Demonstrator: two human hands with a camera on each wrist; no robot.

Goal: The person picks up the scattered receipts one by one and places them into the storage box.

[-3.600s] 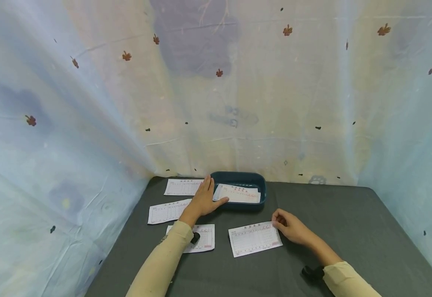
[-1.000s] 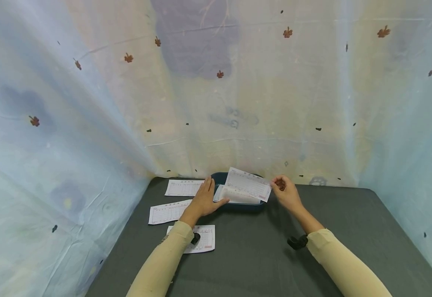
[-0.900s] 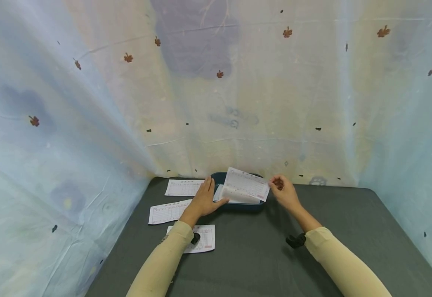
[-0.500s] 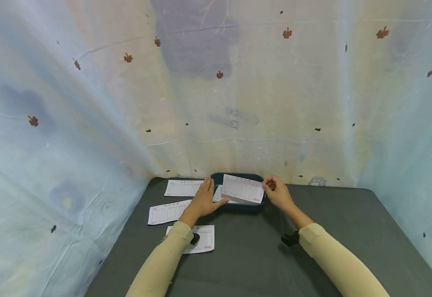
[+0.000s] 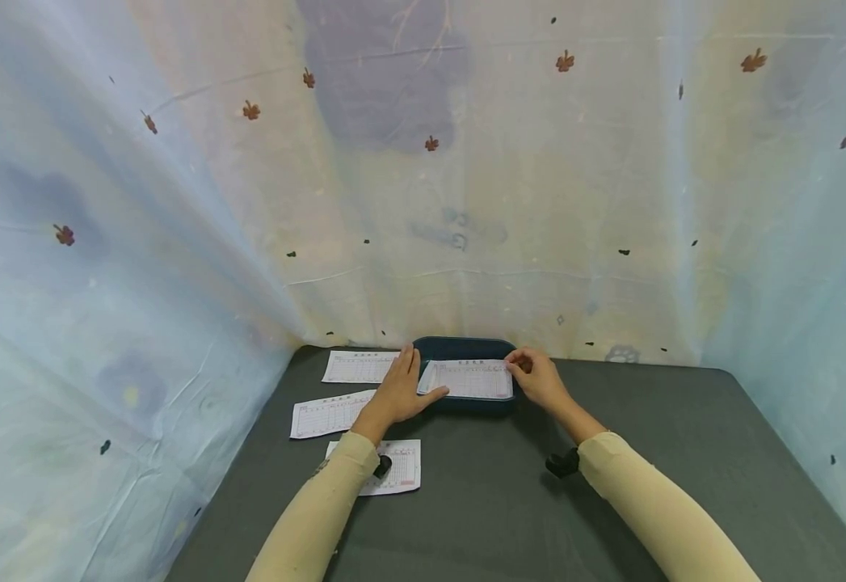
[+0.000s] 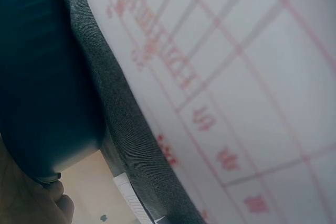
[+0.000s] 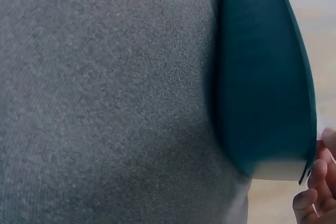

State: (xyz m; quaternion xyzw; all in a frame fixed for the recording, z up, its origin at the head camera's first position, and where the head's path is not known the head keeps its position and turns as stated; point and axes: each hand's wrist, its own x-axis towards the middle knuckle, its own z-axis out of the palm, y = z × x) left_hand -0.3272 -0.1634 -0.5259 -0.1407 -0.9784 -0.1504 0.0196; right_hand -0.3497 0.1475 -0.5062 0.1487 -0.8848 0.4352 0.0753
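Note:
A dark teal plastic bin (image 5: pixel 466 347) stands at the table's back edge, with a small stack of paper forms inside. My right hand (image 5: pixel 535 378) pinches the right end of the top paper form (image 5: pixel 469 378), which lies nearly flat over the stack. My left hand (image 5: pixel 393 396) rests against the bin's left end, fingers straight and thumb spread over the front rim. In the right wrist view the bin's outer wall (image 7: pixel 265 77) fills the right side, with right fingertips (image 7: pixel 317 174) at its rim. A printed form (image 6: pixel 226 77) looms close in the left wrist view.
On the grey table (image 5: pixel 481 501), three paper places lie left of the bin: a back form (image 5: pixel 357 367), a middle form (image 5: pixel 328 414) and a front form (image 5: pixel 397 469) partly under my left forearm. A patterned curtain (image 5: pixel 539 202) hangs right behind the table.
My right hand has carried a paper form from the table front up to the bin, then lowered it from a tilt onto the stack. My left hand has stayed put.

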